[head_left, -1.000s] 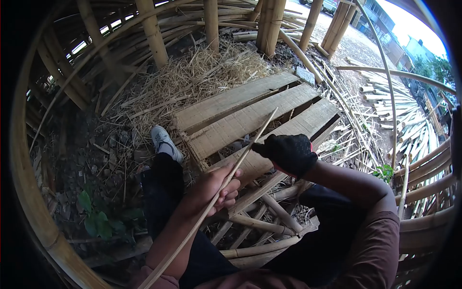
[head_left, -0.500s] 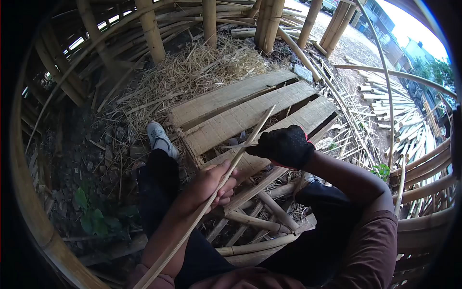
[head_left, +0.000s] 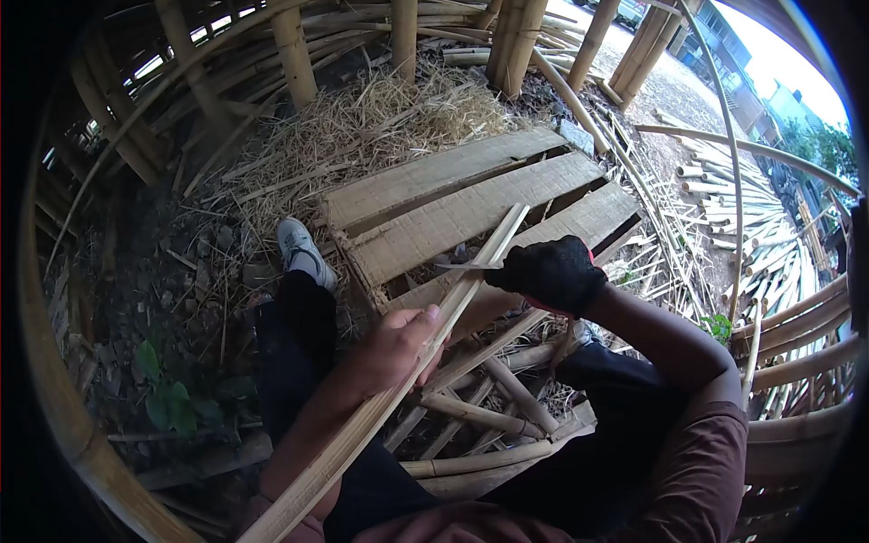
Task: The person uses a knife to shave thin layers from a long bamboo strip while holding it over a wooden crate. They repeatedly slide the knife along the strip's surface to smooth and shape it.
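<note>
A person at a slatted worktop (head_left: 475, 206), viewed from above, clock-face centred on the view, twelve o'clock leading away from the body. The work is a pale strip (head_left: 362, 427), slanting from seven o'clock, beside the body, towards one o'clock, its far tip over the worktop.

Left hand (head_left: 398, 348), bare, at seven o'clock: grip closed around the strip, thumb laid on its upper side, fingers largely hidden beneath. Right hand (head_left: 554, 276), black-gloved, at three o'clock: grip closed in a fist, from which what appears to be a thin blade (head_left: 463, 266) points towards nine o'clock and meets the strip just beyond the left thumb. The handle is hidden; whether the edge bites cannot be told.

Change over the last half second: the strip has turned in the left grip, showing a broad face where a narrower one showed; the left fingers, formerly curled in sight, have slipped mostly under it. The glove has shifted little. Judged from this, a wider surface is now offered to the blade, with the left hand steadying it from below.

Surroundings: straw (head_left: 389, 122) at twelve o'clock; a shoe (head_left: 294, 242) at nine.
</note>
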A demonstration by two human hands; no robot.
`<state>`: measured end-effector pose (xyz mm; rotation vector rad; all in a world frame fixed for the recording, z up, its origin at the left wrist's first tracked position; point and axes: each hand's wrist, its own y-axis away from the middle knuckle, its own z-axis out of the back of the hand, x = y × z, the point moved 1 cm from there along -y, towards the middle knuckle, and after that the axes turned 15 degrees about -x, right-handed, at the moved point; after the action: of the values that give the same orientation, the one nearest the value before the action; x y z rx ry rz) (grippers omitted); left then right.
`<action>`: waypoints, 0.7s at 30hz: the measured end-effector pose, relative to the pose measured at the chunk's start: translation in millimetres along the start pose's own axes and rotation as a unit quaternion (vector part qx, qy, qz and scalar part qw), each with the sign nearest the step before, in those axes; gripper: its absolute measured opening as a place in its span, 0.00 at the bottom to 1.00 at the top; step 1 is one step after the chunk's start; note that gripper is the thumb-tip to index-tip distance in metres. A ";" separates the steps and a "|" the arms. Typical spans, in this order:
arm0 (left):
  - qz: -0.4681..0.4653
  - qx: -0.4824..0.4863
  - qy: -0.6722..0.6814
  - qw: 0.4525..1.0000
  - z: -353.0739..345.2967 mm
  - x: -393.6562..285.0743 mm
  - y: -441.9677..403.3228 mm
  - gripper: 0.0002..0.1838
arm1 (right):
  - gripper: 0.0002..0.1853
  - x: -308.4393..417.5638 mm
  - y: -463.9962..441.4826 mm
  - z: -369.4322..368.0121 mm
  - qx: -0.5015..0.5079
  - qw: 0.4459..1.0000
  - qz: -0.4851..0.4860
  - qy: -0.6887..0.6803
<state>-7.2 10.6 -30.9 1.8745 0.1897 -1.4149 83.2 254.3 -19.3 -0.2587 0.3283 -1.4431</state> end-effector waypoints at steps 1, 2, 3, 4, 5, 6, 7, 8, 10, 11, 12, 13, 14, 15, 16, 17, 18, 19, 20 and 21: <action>-0.008 0.003 -0.005 1.000 0.3 1.5 -0.5 0.23 | 0.20 -5.2 1.2 -4.7 -0.045 0.997 0.057 -0.019; -0.021 0.007 -0.012 1.000 0.5 1.0 -2.1 0.24 | 0.20 -8.4 0.4 -6.1 -0.046 0.997 0.056 -0.018; -0.024 0.007 -0.014 1.000 1.7 1.0 -3.4 0.24 | 0.19 -11.5 -1.0 -5.9 -0.032 0.999 0.044 -0.003; -0.028 0.010 -0.012 0.999 3.6 2.1 -4.7 0.25 | 0.20 -15.1 -1.9 -5.7 -0.017 0.999 0.032 0.013; -0.030 0.013 -0.010 0.999 4.1 3.1 -5.8 0.25 | 0.20 -20.2 -2.4 -8.0 -0.018 0.999 0.032 0.016; -0.033 0.015 -0.010 0.999 2.6 2.8 -7.5 0.25 | 0.20 -25.3 -4.1 -11.2 -0.030 0.999 0.036 -0.001; -0.030 0.012 -0.003 0.999 0.8 2.1 -9.5 0.24 | 0.20 -28.2 -4.8 -12.5 -0.044 0.998 0.040 -0.017; -0.027 0.008 0.004 1.000 0.3 1.3 -11.5 0.23 | 0.20 -29.6 -5.0 -12.5 -0.047 0.998 0.041 -0.014; -0.011 0.021 0.025 0.999 1.8 3.0 -15.8 0.23 | 0.17 -29.8 -10.3 -9.5 -0.073 0.995 0.069 0.018; 0.010 0.036 0.047 0.998 2.4 3.7 -17.4 0.23 | 0.17 -31.9 -11.4 -10.2 -0.076 0.994 0.072 0.021; 0.006 0.036 0.048 0.998 2.8 4.0 -18.6 0.23 | 0.13 -35.4 -10.0 -12.6 -0.069 0.992 0.088 0.049; 0.003 0.035 0.041 0.999 2.9 4.9 -19.3 0.23 | 0.10 -40.2 -7.9 -15.9 -0.061 0.990 0.105 0.076; 0.000 0.034 0.035 0.999 2.9 5.4 -19.7 0.23 | 0.10 -50.1 -9.5 -19.5 -0.060 0.989 0.108 0.078; -0.001 0.033 0.039 0.999 2.7 5.1 -19.2 0.23 | 0.09 -67.3 -13.3 -25.1 0.026 0.991 0.023 0.127; -0.006 0.020 0.010 1.000 2.9 4.3 -18.9 0.23 | 0.10 -85.7 -13.3 -30.3 0.110 0.976 -0.062 0.176; -0.010 0.007 -0.019 1.000 3.3 4.2 -18.9 0.23 | 0.12 -103.7 -5.1 -31.2 0.042 0.988 0.026 0.147; -0.013 0.006 -0.016 1.000 4.3 4.4 -20.4 0.23 | 0.12 -102.6 -9.1 -28.3 0.043 0.987 0.029 0.150; -0.016 0.009 -0.009 1.000 4.9 5.1 -22.4 0.23 | 0.13 -102.4 -12.7 -25.3 0.075 0.985 -0.042 0.152; -0.015 0.014 -0.002 1.000 4.4 7.3 -22.6 0.23 | 0.15 -102.1 -11.9 -23.8 0.110 0.976 -0.115 0.151; -0.011 0.016 0.001 1.000 3.5 8.1 -21.3 0.23 | 0.15 -103.1 -9.2 -24.1 0.116 0.975 -0.115 0.151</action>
<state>-18.2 20.6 -48.5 1.9060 0.1913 -1.4386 55.9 356.3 -31.7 0.1190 0.3818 -1.7374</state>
